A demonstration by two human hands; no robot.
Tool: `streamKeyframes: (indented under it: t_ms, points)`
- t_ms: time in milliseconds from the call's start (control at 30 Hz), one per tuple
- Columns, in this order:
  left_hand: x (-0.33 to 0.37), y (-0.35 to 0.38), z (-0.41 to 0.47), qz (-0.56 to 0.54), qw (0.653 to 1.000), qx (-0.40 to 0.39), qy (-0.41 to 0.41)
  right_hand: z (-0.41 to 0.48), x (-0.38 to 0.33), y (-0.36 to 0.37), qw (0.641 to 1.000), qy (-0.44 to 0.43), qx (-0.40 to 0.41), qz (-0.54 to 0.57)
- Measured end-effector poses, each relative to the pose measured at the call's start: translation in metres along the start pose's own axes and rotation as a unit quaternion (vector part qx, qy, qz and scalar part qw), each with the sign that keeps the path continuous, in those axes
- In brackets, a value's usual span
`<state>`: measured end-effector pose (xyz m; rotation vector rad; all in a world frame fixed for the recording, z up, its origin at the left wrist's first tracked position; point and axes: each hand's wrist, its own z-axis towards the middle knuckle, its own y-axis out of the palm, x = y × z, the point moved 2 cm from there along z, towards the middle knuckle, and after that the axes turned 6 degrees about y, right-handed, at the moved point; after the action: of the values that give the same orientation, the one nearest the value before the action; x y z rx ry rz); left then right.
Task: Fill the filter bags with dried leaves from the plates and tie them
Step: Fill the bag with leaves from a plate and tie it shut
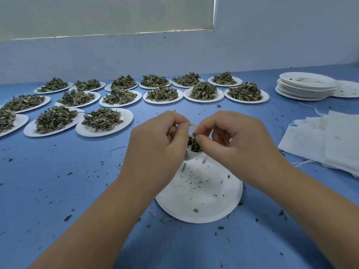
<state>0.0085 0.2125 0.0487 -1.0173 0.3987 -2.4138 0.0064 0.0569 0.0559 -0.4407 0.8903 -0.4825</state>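
The bench (58, 181) is blue and littered with leaf scraps along its near edge and middle. At the middle of the near edge lies the near plate (198, 200), a white paper one, almost bare, with only fine crumbs (196, 181) and a few leaf bits on it. Its far side is lifted and rolled into a narrow spout.

The left hand (157, 144) grips that rolled part, with its fingers curled round it and the thumb on the white rim. The right hand (239, 140) meets it from the other side. Its thumb and forefinger pinch a small clump of dried leaves (193, 143) sitting in the spout. I cannot tell whether a bag is held there as well.

Toward the right edge, beyond the right hand, the filter bags (330, 140) lie flat in a loose overlapping pile, white cloth with thin strings trailing out.

On the left half, running back toward the far edge, stand the heaped plates (104, 121) in three rough rows, each piled with green-brown leaves. The nearest of them is just beyond the left hand.

In the far right corner a stack of empty plates (305, 88) stands, with one loose plate (347, 89) just beside it. Behind the far edge rises a pale wall (174, 51).
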Motion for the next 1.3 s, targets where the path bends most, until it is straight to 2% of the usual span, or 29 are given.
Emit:
streamKeyframes:
  t_ms: [167, 300, 400, 467, 600, 767, 867, 1033, 1233, 1300]
  points:
    - [0.001, 0.001, 0.000, -0.012, 1.000, -0.001, -0.016, -0.002, -0.002, 0.004, 0.998, -0.031, 0.028, -0.039]
    - [0.002, 0.002, 0.000, -0.017, 0.999, -0.009, -0.027, -0.002, -0.003, 0.008, 0.993, -0.051, 0.015, -0.109]
    - [0.001, 0.002, 0.000, -0.017, 0.999, -0.006, -0.031, -0.003, -0.003, 0.007, 0.993, -0.059, 0.012, -0.100]
    - [-0.001, 0.001, 0.001, -0.029, 0.999, 0.001, -0.042, -0.003, -0.002, 0.003, 0.998, -0.033, 0.029, -0.037]
    - [-0.002, -0.001, 0.001, -0.040, 0.998, 0.007, -0.056, 0.000, 0.007, -0.006, 0.990, 0.100, 0.039, 0.096]
    - [0.001, 0.000, 0.000, -0.038, 0.998, 0.001, -0.041, 0.001, 0.011, 0.002, 0.952, 0.236, -0.107, 0.160]
    - [0.002, 0.002, -0.001, -0.026, 0.999, -0.007, -0.027, 0.000, 0.009, 0.008, 0.940, 0.248, -0.134, 0.193]
    - [0.006, 0.004, -0.003, -0.027, 0.999, -0.031, -0.016, 0.001, 0.012, 0.011, 0.929, 0.264, -0.126, 0.229]
    - [0.008, 0.009, -0.006, -0.030, 0.999, -0.044, -0.007, 0.002, 0.014, 0.019, 0.958, 0.239, -0.083, 0.137]
    - [0.004, 0.009, -0.004, -0.030, 0.999, -0.029, -0.026, 0.001, 0.014, 0.019, 0.955, 0.239, -0.096, 0.149]
